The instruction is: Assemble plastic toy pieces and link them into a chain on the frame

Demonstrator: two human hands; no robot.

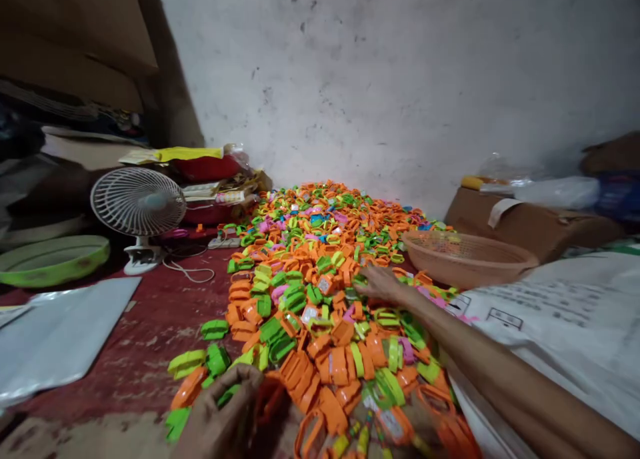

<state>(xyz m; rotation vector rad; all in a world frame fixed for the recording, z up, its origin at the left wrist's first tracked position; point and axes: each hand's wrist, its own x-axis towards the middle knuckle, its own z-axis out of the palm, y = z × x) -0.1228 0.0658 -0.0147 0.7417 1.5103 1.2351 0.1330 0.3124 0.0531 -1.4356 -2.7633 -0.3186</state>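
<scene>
A large heap of loop-shaped plastic toy watches (300, 299), mostly orange with green, yellow, pink and some blue, spreads from the wall towards me. At the near left edge, my left hand (223, 406) is curled closed, with a green toy watch (228, 396) showing between thumb and fingers. My right hand (381, 284) reaches into the middle right of the heap, fingers stretched out to the left over the pieces. Its fingertips touch pieces there and are partly hidden. Beside my left hand lie a few loose pieces, including a yellow one (187, 364).
On the left are a white fan (139, 202), a cord, a green basin (55, 260) and a grey plastic sheet (65, 332). To the right stand a peach basket (470, 262), a cardboard box (540, 222) and a white printed sack (565, 312). A wall (350, 79) closes the back.
</scene>
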